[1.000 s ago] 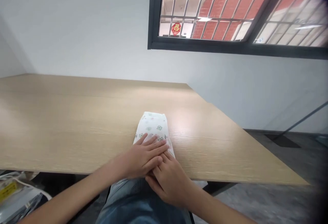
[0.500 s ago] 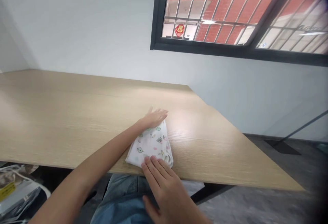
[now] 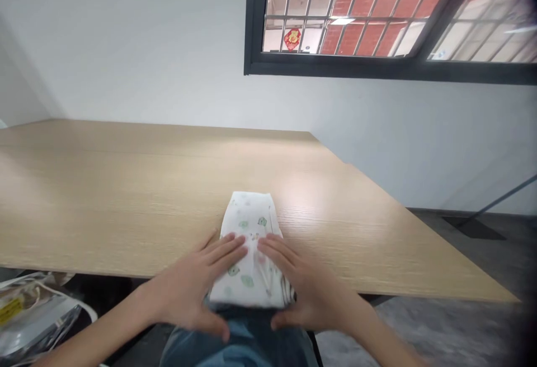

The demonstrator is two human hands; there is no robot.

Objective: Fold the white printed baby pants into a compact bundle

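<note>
A folded white cloth [image 3: 245, 216] printed with small green and pink figures lies on the wooden table [image 3: 126, 205], its near end at the table's front edge. From the left, my left hand [image 3: 201, 280] rests on the cloth with its fingers stretched flat and its thumb apart toward me. My right hand [image 3: 312, 283] lies on the cloth's right side in much the same way, fingertips close to those of the left. Folded layers show at the near right corner, partly covered by my right hand.
A barred window [image 3: 352, 26] in a dark frame is set in the pale wall [image 3: 159, 42] beyond the table. Below the table at left sits a clear bag [image 3: 37, 322] with a white cable. The table's right edge slants toward me, with grey floor beyond.
My left hand has come back from the cloth's far end to its left side. My right hand has moved to the right side. The cloth now looks straighter and nearer to me.
</note>
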